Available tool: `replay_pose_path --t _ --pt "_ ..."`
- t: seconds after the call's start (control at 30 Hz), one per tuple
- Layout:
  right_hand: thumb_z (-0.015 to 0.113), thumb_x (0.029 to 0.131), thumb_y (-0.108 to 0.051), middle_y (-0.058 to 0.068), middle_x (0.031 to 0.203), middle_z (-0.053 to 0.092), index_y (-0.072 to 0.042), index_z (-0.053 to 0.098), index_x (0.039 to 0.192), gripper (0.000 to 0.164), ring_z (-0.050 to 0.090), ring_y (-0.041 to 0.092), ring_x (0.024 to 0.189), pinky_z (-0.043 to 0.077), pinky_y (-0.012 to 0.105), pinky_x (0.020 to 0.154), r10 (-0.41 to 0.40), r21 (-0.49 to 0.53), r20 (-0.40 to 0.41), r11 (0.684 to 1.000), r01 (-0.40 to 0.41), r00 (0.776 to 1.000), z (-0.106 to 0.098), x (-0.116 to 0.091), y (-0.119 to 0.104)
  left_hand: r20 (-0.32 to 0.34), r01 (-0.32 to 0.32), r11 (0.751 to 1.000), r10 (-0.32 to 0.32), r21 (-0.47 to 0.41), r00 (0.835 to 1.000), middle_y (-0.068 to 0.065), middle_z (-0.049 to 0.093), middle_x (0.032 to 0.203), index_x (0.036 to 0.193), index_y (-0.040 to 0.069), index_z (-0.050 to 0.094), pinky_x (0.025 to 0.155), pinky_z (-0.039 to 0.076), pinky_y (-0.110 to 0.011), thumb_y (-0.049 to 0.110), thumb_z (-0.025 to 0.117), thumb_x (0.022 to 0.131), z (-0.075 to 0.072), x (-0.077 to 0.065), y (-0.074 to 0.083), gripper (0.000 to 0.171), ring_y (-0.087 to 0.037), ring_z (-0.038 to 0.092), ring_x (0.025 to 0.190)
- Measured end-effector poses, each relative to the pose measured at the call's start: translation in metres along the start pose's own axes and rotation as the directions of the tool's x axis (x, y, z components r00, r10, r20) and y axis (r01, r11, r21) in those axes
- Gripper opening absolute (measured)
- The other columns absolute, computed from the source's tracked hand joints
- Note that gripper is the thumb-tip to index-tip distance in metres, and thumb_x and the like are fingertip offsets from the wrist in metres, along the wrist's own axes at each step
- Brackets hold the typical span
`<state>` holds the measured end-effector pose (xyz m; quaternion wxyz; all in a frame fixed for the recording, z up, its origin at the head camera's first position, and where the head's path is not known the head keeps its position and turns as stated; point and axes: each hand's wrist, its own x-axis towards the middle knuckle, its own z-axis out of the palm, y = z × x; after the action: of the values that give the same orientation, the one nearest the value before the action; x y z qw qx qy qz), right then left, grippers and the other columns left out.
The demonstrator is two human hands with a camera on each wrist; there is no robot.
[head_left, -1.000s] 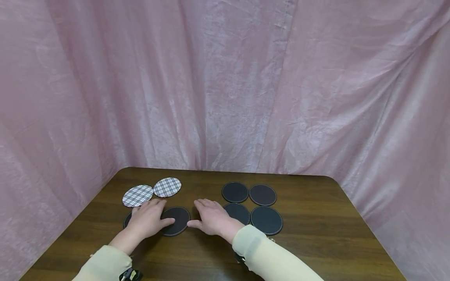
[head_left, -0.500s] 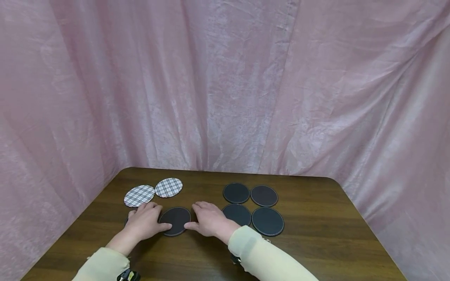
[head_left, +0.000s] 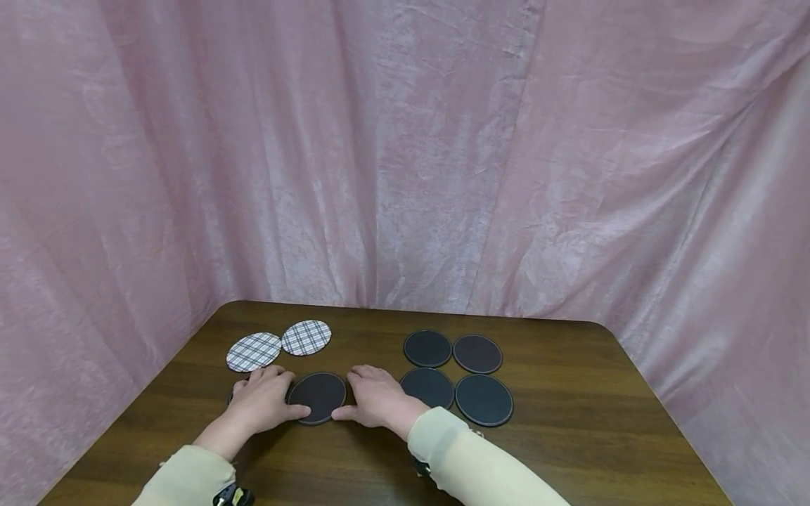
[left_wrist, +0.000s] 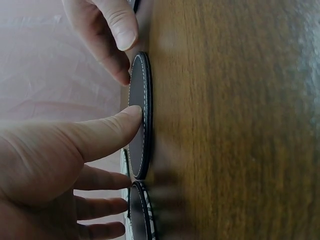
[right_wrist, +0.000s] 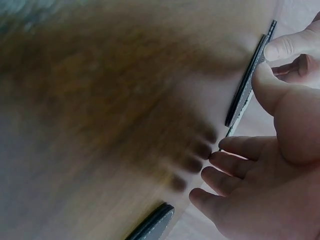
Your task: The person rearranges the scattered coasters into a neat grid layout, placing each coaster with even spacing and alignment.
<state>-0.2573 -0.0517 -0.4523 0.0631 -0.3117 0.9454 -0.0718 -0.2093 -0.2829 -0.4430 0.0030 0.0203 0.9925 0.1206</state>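
Observation:
A round dark brown coaster [head_left: 319, 393] with pale edge stitching lies flat on the table between my two hands. My left hand [head_left: 262, 402] touches it with the thumb near its front edge. That hand's other fingers reach over a second dark coaster [left_wrist: 138, 212], mostly hidden beneath the hand in the head view. At the opposite side my right hand [head_left: 378, 399] has its thumb at the first coaster's right edge, with its remaining fingers extended forward. In the left wrist view the two dark coasters sit edge to edge.
Two plaid white coasters, a left one [head_left: 254, 352] and a right one [head_left: 306, 338], lie behind my left hand. Several dark coasters [head_left: 484, 400] form a square group right of my right hand on the wooden table [head_left: 569, 422]. A pink curtain [head_left: 405, 154] hangs behind.
The left thumb has drawn back toward the coaster's near left edge. My right hand has shifted slightly left, its thumb now over the coaster's edge. The head view has turned a little left.

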Motion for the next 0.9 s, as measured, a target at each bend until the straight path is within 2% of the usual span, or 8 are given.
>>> replay_pose_path --t 0.13,0.27,0.6,0.8,0.9 --pt "0.076 0.1 -0.063 0.007 0.167 0.052 -0.009 0.059 0.159 0.081 0.044 0.021 0.158 0.032 0.033 0.127 -0.014 -0.014 -0.009 1.0 0.014 1.0 0.001 0.001 0.0 0.002 -0.009 1.0 0.009 -0.017 1.0 -0.03 0.06 0.143 0.134 0.0 0.073 0.1 0.039 -0.081 0.052 0.095 0.084 -0.001 0.0 0.001 0.075 -0.055 0.053 0.131" --pt "0.077 0.099 -0.062 0.007 0.165 0.054 -0.009 0.062 0.155 0.079 0.046 0.022 0.156 0.034 0.033 0.126 -0.032 -0.032 -0.031 0.999 0.031 0.999 0.004 0.002 0.001 -0.009 -0.02 0.999 0.02 -0.029 1.0 -0.031 0.058 0.146 0.13 0.003 0.075 0.104 0.035 -0.083 0.056 0.096 0.08 0.004 0.003 -0.005 0.076 -0.057 0.05 0.135" --pt "0.078 0.1 -0.059 0.008 0.163 0.056 -0.008 0.064 0.153 0.075 0.047 0.023 0.155 0.035 0.035 0.126 -0.051 -0.043 -0.042 0.998 0.049 0.998 0.002 0.002 0.001 0.011 -0.045 0.998 0.046 -0.043 0.999 -0.04 0.051 0.152 0.121 0.003 0.075 0.112 0.026 -0.086 0.053 0.1 0.075 0.003 0.005 -0.003 0.073 -0.062 0.04 0.145" --pt "0.085 0.095 -0.055 0.008 0.157 0.061 -0.008 0.068 0.149 0.073 0.051 0.022 0.151 0.036 0.034 0.125 -0.075 -0.026 -0.049 0.997 0.074 0.996 0.0 0.001 0.001 -0.064 -0.105 0.991 0.099 -0.087 0.993 -0.045 0.047 0.152 0.106 0.004 0.07 0.112 0.026 -0.084 0.05 0.105 0.067 0.013 0.011 -0.009 0.07 -0.068 0.033 0.148" --pt "0.088 0.093 -0.053 0.008 0.153 0.064 -0.007 0.069 0.146 0.073 0.053 0.023 0.149 0.037 0.033 0.124 -0.08 -0.014 -0.065 0.997 0.079 0.995 -0.001 0.0 0.002 -0.09 -0.121 0.989 0.114 -0.088 0.989 -0.043 0.049 0.15 0.107 0.004 0.068 0.113 0.029 -0.081 0.045 0.106 0.067 0.011 0.01 -0.005 0.069 -0.065 0.037 0.146"
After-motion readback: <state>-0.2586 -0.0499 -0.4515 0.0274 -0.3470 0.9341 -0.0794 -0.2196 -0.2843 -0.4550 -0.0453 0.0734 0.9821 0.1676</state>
